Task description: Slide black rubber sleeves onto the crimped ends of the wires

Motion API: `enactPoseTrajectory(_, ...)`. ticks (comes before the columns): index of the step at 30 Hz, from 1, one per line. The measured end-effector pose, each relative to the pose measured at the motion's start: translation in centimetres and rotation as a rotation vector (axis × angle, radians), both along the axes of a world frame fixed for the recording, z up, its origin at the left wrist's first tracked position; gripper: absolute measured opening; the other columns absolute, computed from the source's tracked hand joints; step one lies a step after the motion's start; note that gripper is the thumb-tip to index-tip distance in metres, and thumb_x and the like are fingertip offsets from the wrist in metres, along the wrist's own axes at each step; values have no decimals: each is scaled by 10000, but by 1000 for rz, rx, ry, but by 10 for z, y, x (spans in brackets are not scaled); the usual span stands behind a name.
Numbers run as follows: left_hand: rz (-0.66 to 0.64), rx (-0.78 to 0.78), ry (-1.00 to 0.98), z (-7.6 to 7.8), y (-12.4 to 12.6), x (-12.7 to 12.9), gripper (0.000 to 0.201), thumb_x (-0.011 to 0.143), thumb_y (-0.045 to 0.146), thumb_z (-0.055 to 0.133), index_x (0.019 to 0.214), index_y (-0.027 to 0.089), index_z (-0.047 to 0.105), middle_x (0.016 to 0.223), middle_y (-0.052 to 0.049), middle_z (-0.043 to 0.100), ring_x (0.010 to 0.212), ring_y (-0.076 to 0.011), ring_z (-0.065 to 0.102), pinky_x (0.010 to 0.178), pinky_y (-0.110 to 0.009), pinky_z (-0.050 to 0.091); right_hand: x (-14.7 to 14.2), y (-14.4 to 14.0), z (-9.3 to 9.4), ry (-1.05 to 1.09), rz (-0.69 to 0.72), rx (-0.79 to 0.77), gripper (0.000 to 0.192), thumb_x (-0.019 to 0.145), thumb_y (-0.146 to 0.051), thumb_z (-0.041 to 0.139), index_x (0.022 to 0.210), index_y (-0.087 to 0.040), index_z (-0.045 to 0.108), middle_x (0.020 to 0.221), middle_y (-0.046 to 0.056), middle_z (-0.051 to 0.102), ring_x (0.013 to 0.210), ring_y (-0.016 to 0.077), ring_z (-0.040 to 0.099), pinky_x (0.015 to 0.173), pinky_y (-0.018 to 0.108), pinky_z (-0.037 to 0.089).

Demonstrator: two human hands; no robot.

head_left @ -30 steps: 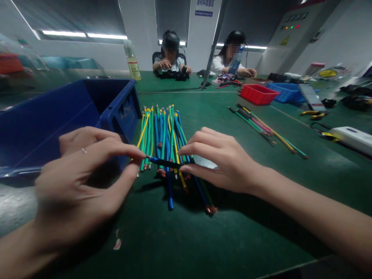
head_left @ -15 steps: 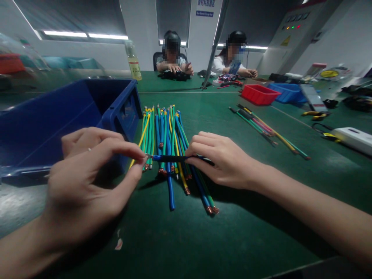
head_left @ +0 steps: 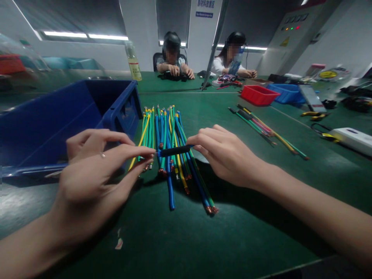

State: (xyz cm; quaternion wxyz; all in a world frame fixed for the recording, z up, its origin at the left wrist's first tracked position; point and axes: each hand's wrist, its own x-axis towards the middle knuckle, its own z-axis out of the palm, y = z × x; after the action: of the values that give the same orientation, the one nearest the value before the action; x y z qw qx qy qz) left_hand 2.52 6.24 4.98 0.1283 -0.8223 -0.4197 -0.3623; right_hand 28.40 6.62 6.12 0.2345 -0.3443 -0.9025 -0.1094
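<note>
A short blue wire [head_left: 175, 150] with a black sleeve round its middle is stretched between my hands, above a pile of cut wires. My left hand [head_left: 100, 170] pinches its left end, where a bit of metal shows at the fingertips. My right hand [head_left: 222, 155] grips the other end, which the fingers mostly hide. Beneath lie several blue, green and yellow wires [head_left: 171, 182], side by side on the green table [head_left: 180, 244]. Some have bare copper strands at their near ends.
A large blue bin [head_left: 116, 104] stands at the left. Right of the pile lies a smaller bundle of wires [head_left: 264, 130]. Behind it are a red tray [head_left: 258, 95] and a blue tray [head_left: 286, 93]. A white power strip [head_left: 356, 140] lies far right. Two people sit across the table.
The sleeved wire has risen slightly and now tilts up toward my right hand. My left hand has shifted a little to the right. The pile below is unchanged.
</note>
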Motion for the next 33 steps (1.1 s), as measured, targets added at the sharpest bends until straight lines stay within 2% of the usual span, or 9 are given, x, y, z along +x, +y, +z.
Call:
enactPoseTrajectory(4, -2, 8, 0, 1, -1, -2, 169, 875, 296, 554, 977, 346, 680, 930, -28, 622, 939, -253, 573, 892, -482, 395, -1, -3, 1, -84, -12, -5, 348, 877, -56, 396, 1167, -144, 566, 788, 38, 571, 654, 161, 438, 611, 289, 285)
enactPoseTrajectory(8, -4, -5, -17, 3, -1, -2, 160, 866, 305, 561, 962, 345, 683, 927, -30, 629, 922, -257, 583, 900, -488, 393, -1, -4, 1, -77, -20, -25, 371, 874, -68, 413, 1206, -149, 559, 820, 42, 592, 667, 163, 467, 605, 282, 313)
enactPoseTrajectory(13, -33, 64, 17, 1, 2, -2, 119, 820, 280, 620, 923, 296, 678, 933, -44, 620, 916, -263, 586, 880, -493, 394, -1, -3, 3, 28, 9, -86, 204, 938, -166, 413, 1069, -117, 562, 906, 75, 645, 773, 163, 563, 701, 276, 401)
enactPoseTrajectory(18, -96, 102, 18, 1, -1, -2, 173, 758, 195, 624, 903, 288, 637, 962, -17, 669, 1003, -288, 566, 925, -517, 370, 3, 0, 4, 91, 37, -79, 128, 935, -170, 443, 995, -130, 549, 868, 65, 643, 741, 150, 568, 670, 258, 412)
enactPoseTrajectory(22, -5, 171, -55, 7, 4, -9, 145, 737, 232, 571, 874, 268, 598, 1057, -29, 631, 1021, -300, 549, 999, -562, 332, 11, 9, 0, 123, -25, -90, 128, 949, -206, 435, 997, -152, 540, 861, 54, 630, 745, 146, 564, 678, 251, 412)
enactPoseTrajectory(25, 23, 194, -41, 14, 11, -16, 178, 736, 240, 540, 902, 249, 605, 1075, -41, 609, 1058, -302, 539, 991, -542, 372, 18, 18, -5, 178, -99, -111, 122, 953, -229, 441, 984, -164, 540, 822, 24, 618, 688, 126, 545, 654, 236, 393)
enactPoseTrajectory(30, 203, 69, -79, 28, 21, -19, 180, 812, 272, 414, 813, 180, 569, 1050, -83, 619, 1090, -293, 548, 1042, -481, 370, 27, 29, -10, 246, -244, -179, 96, 938, -231, 483, 963, -175, 557, 754, -9, 631, 637, 112, 545, 636, 225, 375)
enactPoseTrajectory(33, 316, -124, -48, 33, 33, -22, 292, 810, 335, 391, 1004, 186, 550, 1014, -69, 615, 984, -280, 594, 920, -447, 449, 31, 34, -11, 213, -352, -178, 89, 922, -222, 508, 937, -170, 578, 761, 10, 635, 669, 132, 557, 646, 239, 373)
